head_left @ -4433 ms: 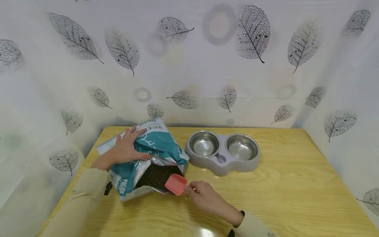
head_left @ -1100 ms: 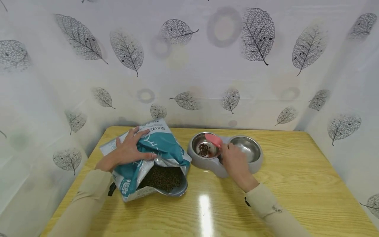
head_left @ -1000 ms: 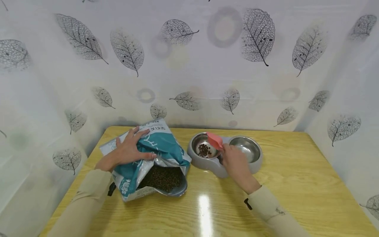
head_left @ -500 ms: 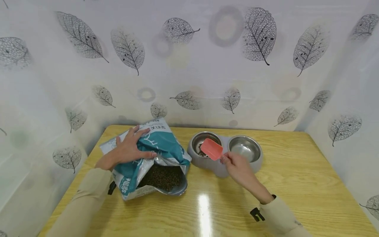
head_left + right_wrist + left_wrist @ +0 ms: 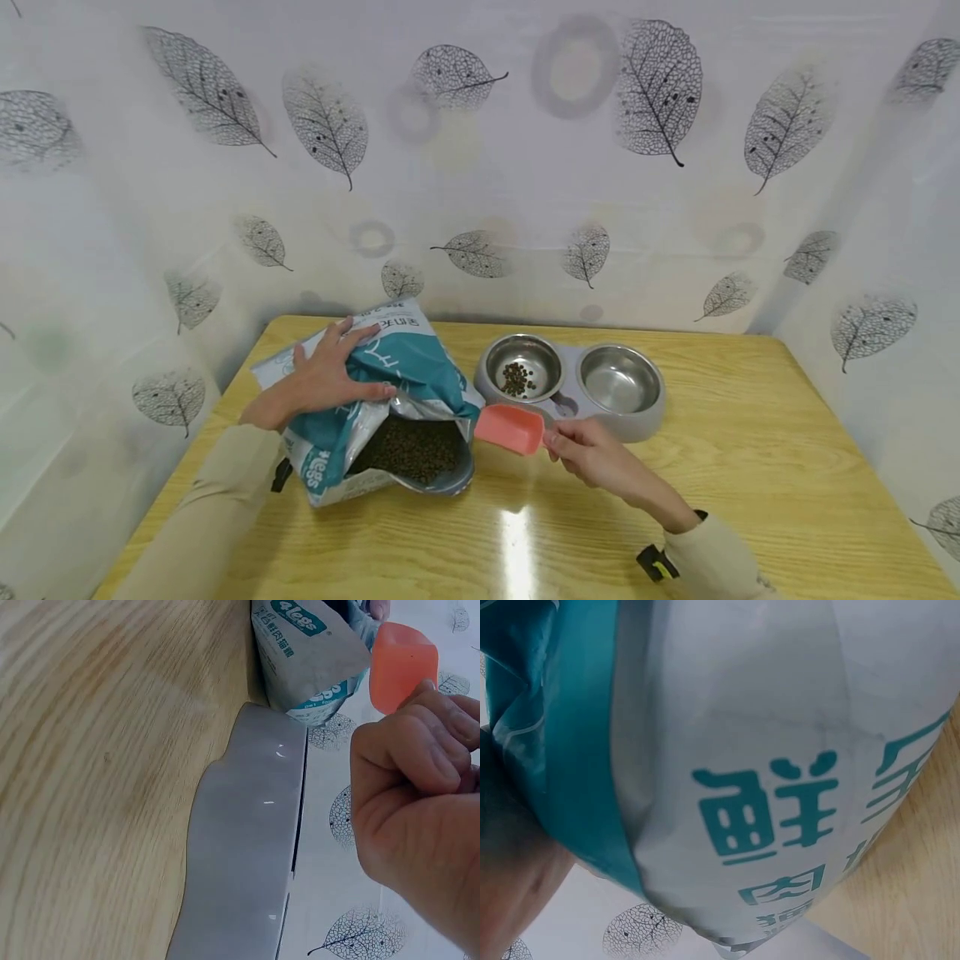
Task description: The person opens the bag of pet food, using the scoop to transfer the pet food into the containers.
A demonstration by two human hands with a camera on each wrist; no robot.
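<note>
My left hand [image 5: 326,375] lies with spread fingers on top of a teal and white pet food bag [image 5: 408,354]. The bag rests on its side, its mouth facing me, with brown kibble [image 5: 416,450] inside. In the left wrist view the bag [image 5: 735,750] fills most of the picture. My right hand [image 5: 596,458] pinches the handle of a pink scoop [image 5: 512,428], held above the table between the bag and the double pet bowl [image 5: 637,427]. No kibble shows in the scoop. A small heap of kibble [image 5: 516,380] sits in the left steel bowl; the right one holds none.
The wooden table [image 5: 750,467] extends to the right and toward me. A leaf-patterned curtain [image 5: 480,150] stands behind it and along both sides. The bowl's grey base [image 5: 240,840] runs along the right wrist view.
The scoop went from the bag to the left bowl, where kibble now lies, then tilted back and moved down toward me in my right hand. My left hand stayed on the bag.
</note>
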